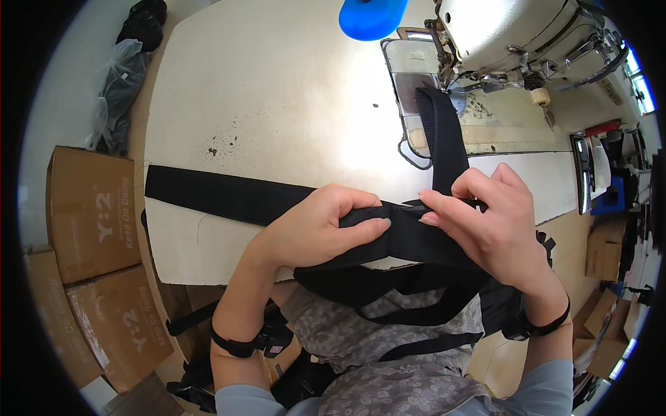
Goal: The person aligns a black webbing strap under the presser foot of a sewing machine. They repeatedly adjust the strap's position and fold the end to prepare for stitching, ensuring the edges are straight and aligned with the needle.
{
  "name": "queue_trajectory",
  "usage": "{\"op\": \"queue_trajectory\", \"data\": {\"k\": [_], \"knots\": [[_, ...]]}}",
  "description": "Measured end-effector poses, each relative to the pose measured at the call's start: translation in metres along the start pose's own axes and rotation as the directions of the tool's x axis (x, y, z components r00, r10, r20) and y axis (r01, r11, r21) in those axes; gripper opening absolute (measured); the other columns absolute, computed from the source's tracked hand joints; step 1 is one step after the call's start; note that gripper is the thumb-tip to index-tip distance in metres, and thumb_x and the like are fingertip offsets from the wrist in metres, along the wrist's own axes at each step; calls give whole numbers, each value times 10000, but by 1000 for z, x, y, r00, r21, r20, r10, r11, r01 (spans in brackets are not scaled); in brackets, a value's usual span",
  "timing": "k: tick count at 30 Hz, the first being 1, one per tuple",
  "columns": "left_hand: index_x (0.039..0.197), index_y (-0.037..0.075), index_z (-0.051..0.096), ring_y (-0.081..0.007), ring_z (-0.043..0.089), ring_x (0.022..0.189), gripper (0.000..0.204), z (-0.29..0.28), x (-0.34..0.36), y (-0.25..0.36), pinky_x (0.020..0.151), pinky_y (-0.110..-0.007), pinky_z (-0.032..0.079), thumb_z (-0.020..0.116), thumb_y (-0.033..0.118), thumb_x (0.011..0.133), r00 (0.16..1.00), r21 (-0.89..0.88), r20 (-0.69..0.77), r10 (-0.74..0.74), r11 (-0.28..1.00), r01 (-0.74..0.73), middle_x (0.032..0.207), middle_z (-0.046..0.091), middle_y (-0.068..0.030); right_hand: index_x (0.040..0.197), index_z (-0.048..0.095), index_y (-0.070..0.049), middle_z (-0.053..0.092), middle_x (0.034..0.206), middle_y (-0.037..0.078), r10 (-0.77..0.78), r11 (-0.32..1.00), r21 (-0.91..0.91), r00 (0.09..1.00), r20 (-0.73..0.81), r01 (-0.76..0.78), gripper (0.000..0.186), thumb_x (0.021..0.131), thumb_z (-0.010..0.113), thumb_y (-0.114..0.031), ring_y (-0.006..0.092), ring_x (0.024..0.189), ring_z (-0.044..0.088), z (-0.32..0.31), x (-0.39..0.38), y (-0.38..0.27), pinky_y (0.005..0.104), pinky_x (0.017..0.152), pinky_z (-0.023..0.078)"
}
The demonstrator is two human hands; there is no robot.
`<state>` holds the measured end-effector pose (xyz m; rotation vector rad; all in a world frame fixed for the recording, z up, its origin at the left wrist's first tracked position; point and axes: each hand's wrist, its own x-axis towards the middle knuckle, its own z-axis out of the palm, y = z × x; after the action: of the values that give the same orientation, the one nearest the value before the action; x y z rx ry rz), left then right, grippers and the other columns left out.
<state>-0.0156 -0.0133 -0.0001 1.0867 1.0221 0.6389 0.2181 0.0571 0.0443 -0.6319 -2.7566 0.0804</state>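
Observation:
My left hand [322, 229] grips a folded band of black fabric [442, 240] at the table's front edge, thumb pressed on top near a seam. To its right, my right hand [485, 222] pinches the same fabric, thumb and index finger at its upper edge, other fingers curled. A long flat black band [208, 191] stretches out to the left across the cream tabletop [270, 111]. A ribbed black strap [444, 132] runs from beside my right hand up to the presser foot of an industrial sewing machine [499, 38]. More black straps hang over my lap below the edge.
A blue plastic object [371, 15] sits at the back, left of the machine. Cardboard boxes [90, 208] and bagged black bundles [121, 97] line the left side. On the right are a dark-framed tray [584, 173], a blue stool [610, 197] and more cardboard boxes [603, 312].

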Motion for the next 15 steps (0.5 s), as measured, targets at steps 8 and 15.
{"op": "queue_trajectory", "data": {"k": [8, 15], "knots": [[946, -21, 648, -2, 475, 712, 156, 1, 1, -5, 605, -197, 403, 611, 130, 965, 999, 12, -1, 43, 999, -43, 778, 583, 62, 960, 693, -146, 439, 751, -10, -30, 1000, 0, 999, 32, 30, 237, 785, 751, -295, 125, 544, 436, 3, 1, -1, 295, 604, 297], [973, -33, 650, -6, 482, 721, 162, 1, 0, -1, 615, -196, 409, 606, 123, 967, 1000, 10, -2, 16, 1000, -16, 793, 589, 57, 954, 681, -117, 437, 755, 6, -75, 996, -45, 996, 55, 77, 200, 802, 708, -244, 136, 537, 430, 4, 2, -4, 303, 607, 294]]}}
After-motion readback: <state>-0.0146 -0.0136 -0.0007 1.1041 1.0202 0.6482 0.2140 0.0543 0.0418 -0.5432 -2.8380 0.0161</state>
